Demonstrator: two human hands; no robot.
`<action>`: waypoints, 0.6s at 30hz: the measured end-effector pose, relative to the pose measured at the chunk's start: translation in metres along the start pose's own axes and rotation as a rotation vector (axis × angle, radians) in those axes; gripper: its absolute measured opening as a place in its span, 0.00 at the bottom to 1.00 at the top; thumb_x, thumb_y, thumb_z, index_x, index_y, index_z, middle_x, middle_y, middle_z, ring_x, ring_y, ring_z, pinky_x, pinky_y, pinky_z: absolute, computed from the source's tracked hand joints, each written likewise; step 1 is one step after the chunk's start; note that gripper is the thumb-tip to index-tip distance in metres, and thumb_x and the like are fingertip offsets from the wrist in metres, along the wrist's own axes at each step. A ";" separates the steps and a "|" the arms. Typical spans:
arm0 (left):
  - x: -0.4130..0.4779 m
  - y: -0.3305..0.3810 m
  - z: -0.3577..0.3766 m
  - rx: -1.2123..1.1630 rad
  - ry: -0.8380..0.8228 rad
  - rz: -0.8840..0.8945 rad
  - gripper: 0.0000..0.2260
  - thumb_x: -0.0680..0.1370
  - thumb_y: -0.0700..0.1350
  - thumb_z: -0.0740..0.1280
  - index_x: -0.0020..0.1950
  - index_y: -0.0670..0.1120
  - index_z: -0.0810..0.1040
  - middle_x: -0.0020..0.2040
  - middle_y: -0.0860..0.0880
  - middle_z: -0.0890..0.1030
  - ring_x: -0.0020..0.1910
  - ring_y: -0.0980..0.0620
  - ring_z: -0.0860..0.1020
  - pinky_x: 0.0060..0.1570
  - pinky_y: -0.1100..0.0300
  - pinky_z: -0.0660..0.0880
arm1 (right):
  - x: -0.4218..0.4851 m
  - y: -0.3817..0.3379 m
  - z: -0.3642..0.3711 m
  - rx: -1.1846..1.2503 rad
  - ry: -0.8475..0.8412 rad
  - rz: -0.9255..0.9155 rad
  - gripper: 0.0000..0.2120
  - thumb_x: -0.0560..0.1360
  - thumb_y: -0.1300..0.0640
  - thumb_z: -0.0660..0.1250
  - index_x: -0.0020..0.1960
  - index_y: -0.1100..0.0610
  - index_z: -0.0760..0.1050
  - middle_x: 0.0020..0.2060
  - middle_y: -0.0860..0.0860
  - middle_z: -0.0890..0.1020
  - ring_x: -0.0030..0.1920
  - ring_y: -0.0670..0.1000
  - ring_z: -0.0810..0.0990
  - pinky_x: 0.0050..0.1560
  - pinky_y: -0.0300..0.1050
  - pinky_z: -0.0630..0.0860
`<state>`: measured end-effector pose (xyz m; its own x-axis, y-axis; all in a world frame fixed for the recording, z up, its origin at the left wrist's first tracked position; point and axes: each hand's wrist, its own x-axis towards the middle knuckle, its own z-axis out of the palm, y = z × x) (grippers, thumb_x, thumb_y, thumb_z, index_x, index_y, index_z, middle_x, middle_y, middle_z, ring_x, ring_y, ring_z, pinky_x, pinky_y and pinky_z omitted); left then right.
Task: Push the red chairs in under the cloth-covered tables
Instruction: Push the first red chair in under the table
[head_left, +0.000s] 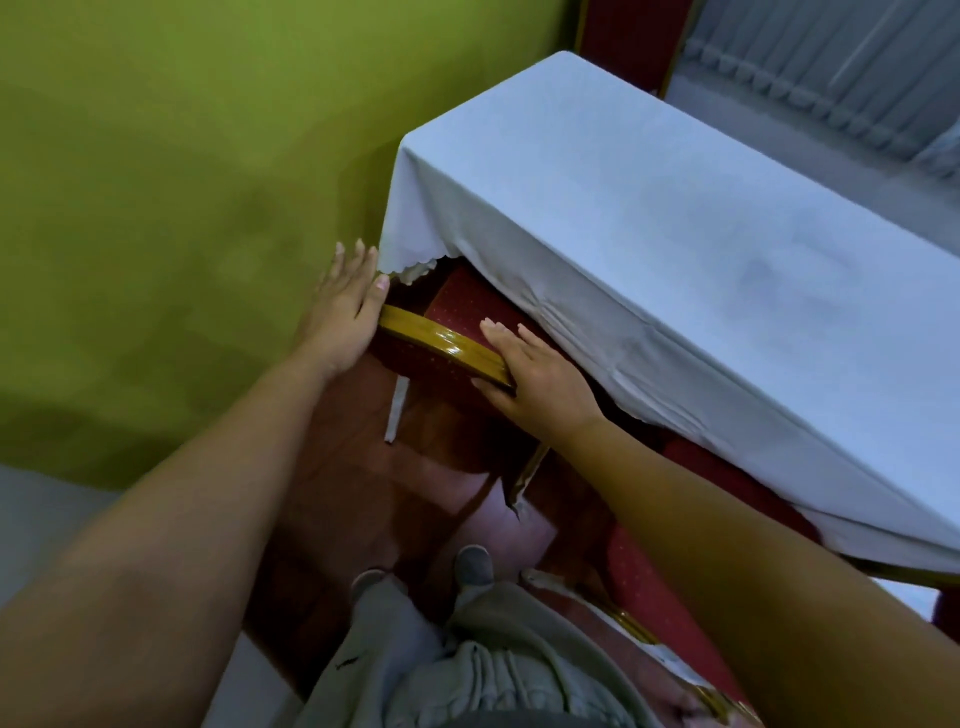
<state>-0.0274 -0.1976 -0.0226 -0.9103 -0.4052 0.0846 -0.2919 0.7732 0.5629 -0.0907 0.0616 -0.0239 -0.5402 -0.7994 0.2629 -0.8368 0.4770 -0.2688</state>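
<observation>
A red chair (462, 306) with a gold-rimmed backrest stands at the near-left corner of a table covered in white cloth (649, 208). Its seat lies partly under the cloth's hanging edge. My left hand (345, 306) rests flat with spread fingers against the left end of the backrest's gold top rail. My right hand (535, 371) lies over the rail's right end, thumb under the rim and fingers stretched forward over the seat. A second red chair (660, 587) stands lower right, beside the same table, partly hidden by my right arm.
A green wall (182, 208) runs close along the left. The floor (363, 493) is glossy red-brown tile; my two feet (472, 564) stand just behind the chair. Another cloth-covered table (831, 67) shows at the top right, beyond a red chair back (634, 41).
</observation>
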 end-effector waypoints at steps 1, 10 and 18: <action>0.001 -0.001 -0.001 0.009 -0.014 0.006 0.24 0.84 0.54 0.47 0.79 0.46 0.54 0.80 0.49 0.51 0.78 0.52 0.43 0.76 0.51 0.44 | 0.000 -0.002 -0.001 0.007 -0.012 0.013 0.30 0.78 0.45 0.64 0.75 0.58 0.62 0.72 0.53 0.70 0.72 0.51 0.67 0.75 0.43 0.55; -0.005 -0.027 -0.018 0.032 -0.066 0.128 0.23 0.84 0.51 0.47 0.78 0.44 0.55 0.79 0.49 0.52 0.78 0.51 0.44 0.77 0.49 0.46 | 0.000 -0.041 0.007 -0.005 0.039 0.073 0.29 0.79 0.48 0.65 0.74 0.59 0.63 0.72 0.54 0.69 0.73 0.49 0.65 0.76 0.42 0.53; -0.036 -0.068 -0.049 0.019 -0.028 0.196 0.26 0.81 0.52 0.46 0.77 0.43 0.57 0.78 0.47 0.57 0.78 0.49 0.47 0.76 0.51 0.48 | -0.002 -0.102 0.033 0.006 0.091 0.025 0.28 0.78 0.51 0.66 0.73 0.63 0.66 0.70 0.57 0.71 0.71 0.52 0.68 0.74 0.51 0.62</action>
<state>0.0393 -0.2596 -0.0241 -0.9580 -0.2325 0.1677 -0.1135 0.8449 0.5227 -0.0011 0.0024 -0.0273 -0.5673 -0.7505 0.3390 -0.8223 0.4945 -0.2815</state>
